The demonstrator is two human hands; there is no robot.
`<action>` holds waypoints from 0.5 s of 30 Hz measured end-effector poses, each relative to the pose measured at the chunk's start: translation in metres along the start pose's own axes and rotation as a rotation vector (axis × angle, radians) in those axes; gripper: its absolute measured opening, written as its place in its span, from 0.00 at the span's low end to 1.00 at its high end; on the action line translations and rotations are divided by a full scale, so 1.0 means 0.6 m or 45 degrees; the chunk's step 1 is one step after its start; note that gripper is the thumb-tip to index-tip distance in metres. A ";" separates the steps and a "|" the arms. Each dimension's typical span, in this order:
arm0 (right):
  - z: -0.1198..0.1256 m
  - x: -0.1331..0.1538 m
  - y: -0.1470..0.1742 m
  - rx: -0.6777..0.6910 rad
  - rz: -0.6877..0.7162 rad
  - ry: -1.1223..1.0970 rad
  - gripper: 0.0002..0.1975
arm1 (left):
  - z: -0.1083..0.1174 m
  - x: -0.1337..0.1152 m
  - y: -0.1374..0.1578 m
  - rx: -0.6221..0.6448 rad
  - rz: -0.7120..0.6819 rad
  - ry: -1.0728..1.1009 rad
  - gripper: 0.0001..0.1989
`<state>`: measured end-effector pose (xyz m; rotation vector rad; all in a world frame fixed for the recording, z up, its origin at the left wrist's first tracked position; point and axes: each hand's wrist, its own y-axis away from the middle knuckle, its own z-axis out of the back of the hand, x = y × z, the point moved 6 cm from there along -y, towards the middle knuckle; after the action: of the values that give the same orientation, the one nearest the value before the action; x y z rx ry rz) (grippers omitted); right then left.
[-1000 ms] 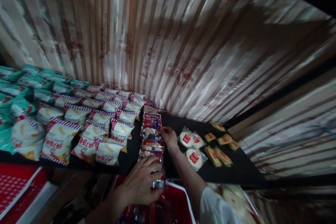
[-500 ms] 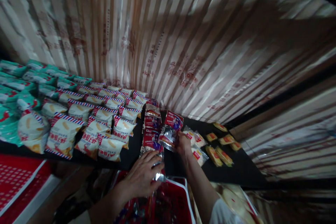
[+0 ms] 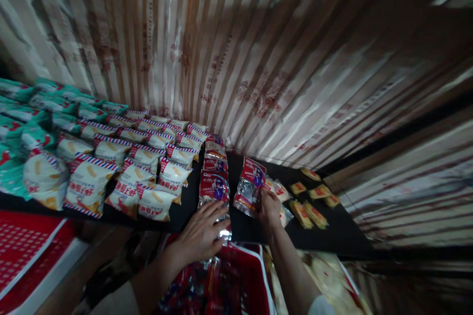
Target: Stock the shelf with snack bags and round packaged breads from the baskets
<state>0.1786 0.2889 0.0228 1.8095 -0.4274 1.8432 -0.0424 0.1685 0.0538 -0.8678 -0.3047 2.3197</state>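
My left hand [image 3: 205, 230] lies with fingers stretched flat over the silver lower part of a red-and-silver snack packet [image 3: 214, 186]. That packet is at the front of a short row of overlapping red packets [image 3: 215, 163] on a black shelf [image 3: 254, 234]. My right hand [image 3: 270, 206] grips the right edge of another red-and-silver snack packet [image 3: 252, 176], tilted just right of the row. Partly behind my right hand are clear packets with pale contents [image 3: 281, 191]. Below my left hand stands a red basket [image 3: 251, 268] holding more red, shiny packets.
White snack bags with striped edges [image 3: 90, 179] stand in rows to the left, with green bags [image 3: 37, 135] beyond them. Several small yellow packets [image 3: 316, 214] lie at the right. A striped, wrinkled sheet [image 3: 207, 49] hangs behind the shelf. Another red basket [image 3: 29, 246] is at lower left.
My right hand has moved right with its packet, away from the row. The packet under my left hand now lies farther up on the row, and the left fingers have flattened over it.
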 end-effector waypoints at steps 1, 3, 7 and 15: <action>0.000 0.006 0.000 -0.013 -0.028 -0.036 0.06 | 0.000 0.002 0.000 0.004 -0.006 -0.007 0.20; -0.003 0.020 0.002 -0.020 -0.054 -0.105 0.05 | -0.001 0.005 0.001 0.003 -0.028 -0.011 0.20; -0.023 0.047 0.020 0.074 -0.018 -0.165 0.09 | -0.001 0.000 0.001 -0.015 -0.092 -0.004 0.20; -0.088 0.053 0.095 0.419 -0.076 -0.167 0.20 | 0.048 -0.016 0.030 -0.455 -0.086 0.083 0.09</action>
<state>0.1039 0.2767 0.0584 2.1433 -0.1172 1.8437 -0.0644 0.1488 0.0729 -1.0828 -0.7246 2.2033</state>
